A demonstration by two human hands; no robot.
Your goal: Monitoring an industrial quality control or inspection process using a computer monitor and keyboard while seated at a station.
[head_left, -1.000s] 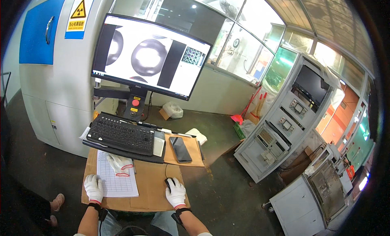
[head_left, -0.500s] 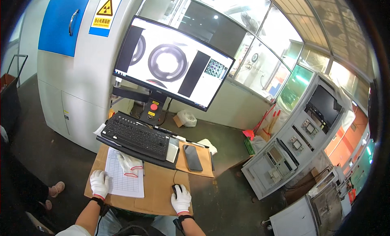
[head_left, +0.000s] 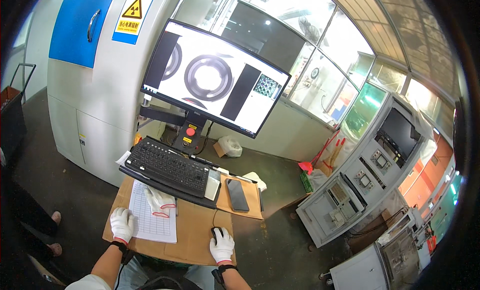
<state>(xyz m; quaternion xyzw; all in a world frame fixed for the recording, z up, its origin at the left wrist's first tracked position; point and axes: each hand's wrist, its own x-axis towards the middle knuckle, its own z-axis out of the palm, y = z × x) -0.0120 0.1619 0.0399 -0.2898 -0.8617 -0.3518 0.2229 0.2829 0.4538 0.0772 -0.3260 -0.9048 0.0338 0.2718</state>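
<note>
My right hand (head_left: 222, 245), in a white knit glove, lies over a black computer mouse (head_left: 217, 232) at the near right corner of the cardboard-topped table (head_left: 195, 240). At the left edge, my left hand (head_left: 122, 224), gloved as well, lies flat beside a printed form (head_left: 151, 225) with a grid of lines. A spare pair of white gloves (head_left: 160, 201) with red cuffs rests on the form. Beyond it, a black keyboard (head_left: 167, 166) sits on a tilted tray. The monitor (head_left: 212, 80) shows grey ring shapes around a bright centre.
A dark phone (head_left: 237, 195) lies on cardboard right of the keyboard. Under the monitor is a red push button (head_left: 190, 132). A large white cabinet (head_left: 95, 105) with a blue door stands left, a grey control console (head_left: 360, 175) right. Another person's feet (head_left: 56, 233) show at left.
The other person's feet at the left have shifted position. My view has tilted very slightly. Both my hands stay where they were, and the ring picture on the monitor looks the same.
</note>
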